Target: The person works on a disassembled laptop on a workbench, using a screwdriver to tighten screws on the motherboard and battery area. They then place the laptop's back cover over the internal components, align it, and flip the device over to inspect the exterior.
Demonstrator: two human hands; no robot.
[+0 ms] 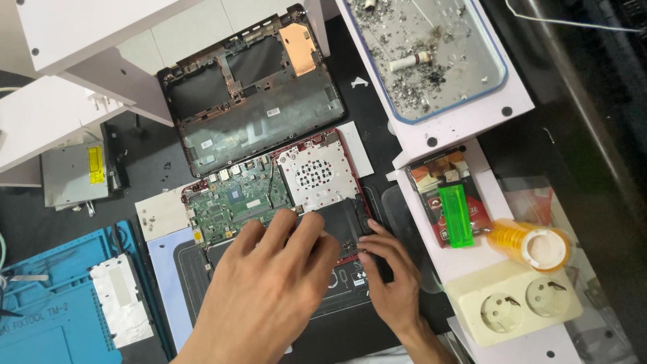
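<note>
While both hands rest on the opened laptop (pixel 283 202) at centre frame, neither shows a closed grasp. The left hand (pixel 266 290) lies palm down in the lower middle, fingers spread and extended, fingertips pressing the dark battery (pixel 340 222) area at the laptop's lower right; it holds nothing. The right hand (pixel 391 280), lower centre right, is laid flat with fingers bent against the laptop's red right edge beside the battery; whether the fingers pinch anything cannot be told, as the tips are hidden against the dark surface.

Laptop interior: green board (pixel 236 202) on the left, silver perforated plate (pixel 315 174) on the right, battery just below the plate. The laptop sits on a dark mat (pixel 337 317) with printed markings.

Above the laptop, touching its upper edge, lies the removed bottom cover (pixel 253 94), black, inner side up, with a copper-coloured patch at its upper right corner.

Upper right of the frame: a clear tray (pixel 431 50) holding ash and cigarette butts, set on a white board. Below it, at right centre, a cigarette pack (pixel 438 178) with a green lighter (pixel 455 216) lying on it. Just right of these, a roll of yellow tape (pixel 532 244); below that, a cream double socket (pixel 515 303).

Left side: an optical drive (pixel 74 176) at mid left, partly under white shelving (pixel 74 61). Lower left corner: a blue mat (pixel 47 310) bearing a foil-covered part (pixel 121 296).
</note>
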